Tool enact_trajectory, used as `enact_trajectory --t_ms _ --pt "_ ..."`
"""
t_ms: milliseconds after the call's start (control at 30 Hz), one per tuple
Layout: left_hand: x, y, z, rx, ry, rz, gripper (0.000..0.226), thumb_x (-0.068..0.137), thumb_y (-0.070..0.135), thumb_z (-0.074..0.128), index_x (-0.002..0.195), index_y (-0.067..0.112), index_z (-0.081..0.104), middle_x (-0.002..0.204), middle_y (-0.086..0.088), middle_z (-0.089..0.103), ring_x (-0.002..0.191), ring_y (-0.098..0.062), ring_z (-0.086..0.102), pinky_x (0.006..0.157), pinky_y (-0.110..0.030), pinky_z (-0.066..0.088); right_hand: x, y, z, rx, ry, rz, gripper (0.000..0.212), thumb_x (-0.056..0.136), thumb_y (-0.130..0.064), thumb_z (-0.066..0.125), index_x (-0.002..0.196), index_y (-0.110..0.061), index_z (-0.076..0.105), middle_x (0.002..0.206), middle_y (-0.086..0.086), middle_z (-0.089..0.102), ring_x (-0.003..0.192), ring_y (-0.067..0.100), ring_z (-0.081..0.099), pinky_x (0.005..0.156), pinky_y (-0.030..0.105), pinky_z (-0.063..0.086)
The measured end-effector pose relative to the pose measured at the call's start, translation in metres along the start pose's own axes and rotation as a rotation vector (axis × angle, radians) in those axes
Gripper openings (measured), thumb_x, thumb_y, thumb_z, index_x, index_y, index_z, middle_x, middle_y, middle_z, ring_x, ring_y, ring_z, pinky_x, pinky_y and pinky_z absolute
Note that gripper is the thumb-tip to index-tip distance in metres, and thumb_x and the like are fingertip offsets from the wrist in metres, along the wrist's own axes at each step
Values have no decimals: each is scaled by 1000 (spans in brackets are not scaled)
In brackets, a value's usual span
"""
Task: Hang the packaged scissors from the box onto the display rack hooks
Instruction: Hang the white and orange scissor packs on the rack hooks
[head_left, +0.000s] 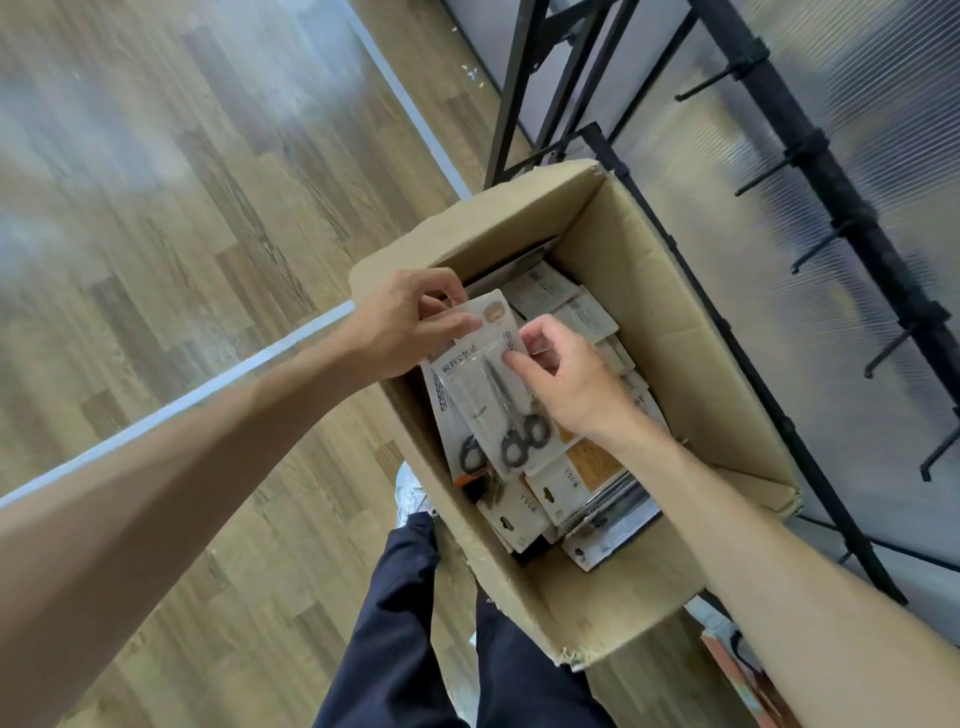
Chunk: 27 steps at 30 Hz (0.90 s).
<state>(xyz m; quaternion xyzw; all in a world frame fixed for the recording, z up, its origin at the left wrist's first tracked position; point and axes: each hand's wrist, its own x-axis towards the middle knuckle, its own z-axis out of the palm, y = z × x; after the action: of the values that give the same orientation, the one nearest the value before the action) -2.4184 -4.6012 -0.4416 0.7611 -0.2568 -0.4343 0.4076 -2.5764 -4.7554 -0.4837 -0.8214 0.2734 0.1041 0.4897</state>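
An open cardboard box (670, 332) stands on the floor, filled with several packaged scissors (582, 322). Above its near left side, both hands hold one white blister pack of black-handled scissors (480, 395). My left hand (400, 327) pinches the pack's top end near its hang hole. My right hand (566, 379) grips the pack's right edge with thumb and fingers. A second similar pack (441, 410) lies directly beneath it. The black display rack (826, 171) with bare hooks (711, 83) rises to the right of the box.
Wooden floor (182, 208) spreads to the left, crossed by a pale strip. My dark-trousered legs (400, 623) and a white shoe (410, 488) are just below the box. A translucent panel backs the rack. Something orange lies at the bottom right (737, 670).
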Motion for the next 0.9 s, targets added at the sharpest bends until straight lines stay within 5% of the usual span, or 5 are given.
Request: enact_trajectory --t_ms 100,333,600,800,900 --pt "2 -7 0 -120 -11 -113 21 89 23 71 102 6 66 95 -12 75 90 -22 72 72 -37 62 1 7 3 52 40 75 13 98 -42 58 100 -30 55 96 -8 68 91 9 65 82 41 56" --pt "4 -18 -3 -186 -35 -189 26 97 -1 53 116 14 63 102 -10 74 98 -17 72 76 -36 62 -6 31 1 164 157 258 11 98 -33 59 99 -23 56 94 -4 71 86 13 69 75 40 59" --pt "-31 28 -19 59 191 -47 26 98 9 55 114 27 65 94 -8 72 84 -29 71 66 -50 59 -61 -9 -50 106 354 276 14 100 -30 58 101 -16 55 91 -6 69 76 6 64 52 11 43" --pt "-78 103 -44 77 121 107 29 97 11 59 121 26 63 110 -3 70 94 -18 70 65 -31 57 -132 -90 -102 30 503 243 19 100 -35 57 102 -17 55 88 -12 66 75 1 63 53 15 46" --pt "-98 142 -50 92 70 175 29 97 10 59 113 34 63 109 -9 71 94 -21 71 66 -41 61 -166 -115 -121 48 598 231 17 99 -35 58 99 -19 54 88 -10 67 75 2 63 56 18 46"
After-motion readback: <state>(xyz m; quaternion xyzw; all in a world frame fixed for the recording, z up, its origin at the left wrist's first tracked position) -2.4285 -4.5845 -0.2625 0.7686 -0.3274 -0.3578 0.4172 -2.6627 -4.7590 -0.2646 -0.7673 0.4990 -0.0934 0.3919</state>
